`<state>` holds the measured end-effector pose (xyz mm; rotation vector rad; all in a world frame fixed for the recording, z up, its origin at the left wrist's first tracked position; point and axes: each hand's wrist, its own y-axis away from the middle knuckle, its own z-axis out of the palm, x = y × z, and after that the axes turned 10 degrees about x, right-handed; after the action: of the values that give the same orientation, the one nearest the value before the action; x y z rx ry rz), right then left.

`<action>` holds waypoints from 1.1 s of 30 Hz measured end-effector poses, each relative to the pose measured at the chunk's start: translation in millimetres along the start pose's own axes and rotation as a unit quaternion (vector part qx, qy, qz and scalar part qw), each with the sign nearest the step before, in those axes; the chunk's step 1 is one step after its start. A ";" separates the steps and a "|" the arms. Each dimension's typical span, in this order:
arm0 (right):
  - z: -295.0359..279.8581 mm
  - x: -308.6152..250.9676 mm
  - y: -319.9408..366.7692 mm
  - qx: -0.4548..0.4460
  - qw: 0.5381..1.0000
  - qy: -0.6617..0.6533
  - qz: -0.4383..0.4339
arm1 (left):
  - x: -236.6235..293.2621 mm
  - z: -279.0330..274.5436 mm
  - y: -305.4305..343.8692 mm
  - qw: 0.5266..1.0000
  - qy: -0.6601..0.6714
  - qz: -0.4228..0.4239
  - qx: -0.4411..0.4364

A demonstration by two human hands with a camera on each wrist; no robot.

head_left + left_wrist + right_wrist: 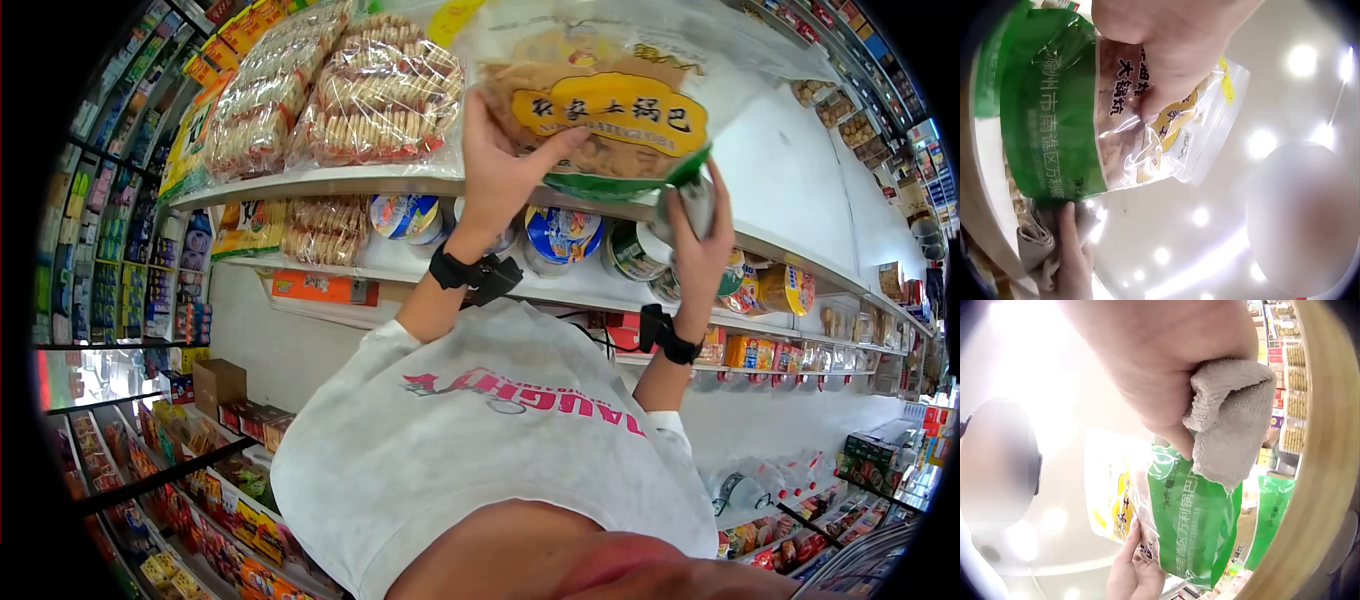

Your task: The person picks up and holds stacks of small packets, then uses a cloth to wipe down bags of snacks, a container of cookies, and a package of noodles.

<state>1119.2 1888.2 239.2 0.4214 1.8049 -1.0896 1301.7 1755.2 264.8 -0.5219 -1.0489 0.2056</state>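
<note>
Bag (612, 118), upper centre: probably light, brittle; hold edges.
Left hand (503, 168): you pinch the bag.
Right hand (706, 238): you grip cloth (1232, 428).

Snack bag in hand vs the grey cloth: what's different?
Look: the snack bag is glossy plastic, printed green and yellow; the grey cloth is plain, textured fabric.
Size: the snack bag is larger than the grey cloth.
Hold: the left hand grips the snack bag; the right hand holds the grey cloth, folded.
Shared: both are in hand.
</note>
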 end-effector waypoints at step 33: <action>0.4 16.9 72.3 0.237 0.832 -0.354 0.355 | 0.8 -94.1 36.9 0.960 -0.275 -0.033 0.044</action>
<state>1160.2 1924.3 188.9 0.7808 0.6060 -0.9480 1386.5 1758.0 210.0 -0.3519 -1.5896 0.3498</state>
